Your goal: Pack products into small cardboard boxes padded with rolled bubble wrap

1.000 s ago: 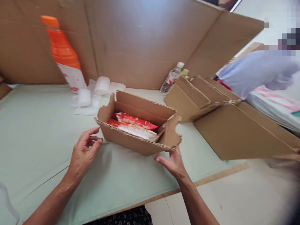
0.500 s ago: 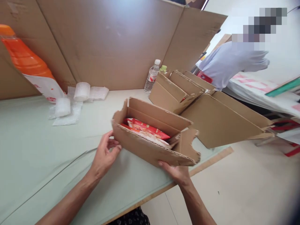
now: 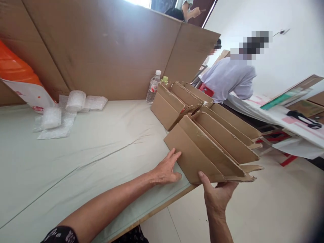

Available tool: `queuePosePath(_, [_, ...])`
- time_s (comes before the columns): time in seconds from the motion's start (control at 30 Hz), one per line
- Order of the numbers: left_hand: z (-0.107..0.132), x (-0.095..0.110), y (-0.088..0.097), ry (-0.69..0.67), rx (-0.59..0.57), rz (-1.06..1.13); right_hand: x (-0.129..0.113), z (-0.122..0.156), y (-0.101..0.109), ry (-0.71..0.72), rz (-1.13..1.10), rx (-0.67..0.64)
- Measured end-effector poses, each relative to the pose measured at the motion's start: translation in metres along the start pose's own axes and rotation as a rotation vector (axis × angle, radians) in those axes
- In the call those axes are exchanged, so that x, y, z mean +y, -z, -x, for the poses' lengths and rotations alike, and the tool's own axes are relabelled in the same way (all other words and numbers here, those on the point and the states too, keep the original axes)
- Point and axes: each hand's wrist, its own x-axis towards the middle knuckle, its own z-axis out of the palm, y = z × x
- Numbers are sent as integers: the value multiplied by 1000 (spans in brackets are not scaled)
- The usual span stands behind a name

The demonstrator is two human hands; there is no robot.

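Note:
An open-topped brown cardboard box stands at the right edge of the table, its near end jutting past the edge. My right hand grips its near lower corner, thumb on the side wall and fingers underneath. My left hand rests against the same wall farther back, fingers spread and not wrapped round anything. From this angle the box's contents are hidden. Right behind it sits another cardboard box, and a further box stands alongside on the right.
A clear water bottle stands by the cardboard partition. Bubble-wrap rolls and a large orange-and-white bottle are on the left of the table. A co-worker in a light shirt is at another table on the right.
The box with red and white packets has moved right, from over the table to beside the other boxes. Both hands went with it; the left now lies flatter on its side. The view has shifted.

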Motion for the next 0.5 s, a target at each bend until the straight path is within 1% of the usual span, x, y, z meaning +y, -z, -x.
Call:
queuePosePath(0.17, [-31, 0, 5, -20, -21, -169, 8, -9, -10, -33, -11, 72])
queuePosePath(0.27, [-46, -4, 11, -23, -16, -296, 7, -13, -17, -14, -21, 49])
queuePosePath(0.37, [-47, -10, 17, -43, -2, -428, 8, -10, -19, -34, -8, -33])
queuePosePath(0.43, [-40, -13, 20, -68, -6, -505, 12, -3, -18, -92, 4, -115])
queuePosePath(0.5, [-31, -13, 21, -88, -16, -569, 21, 6, -15, -130, 72, -167])
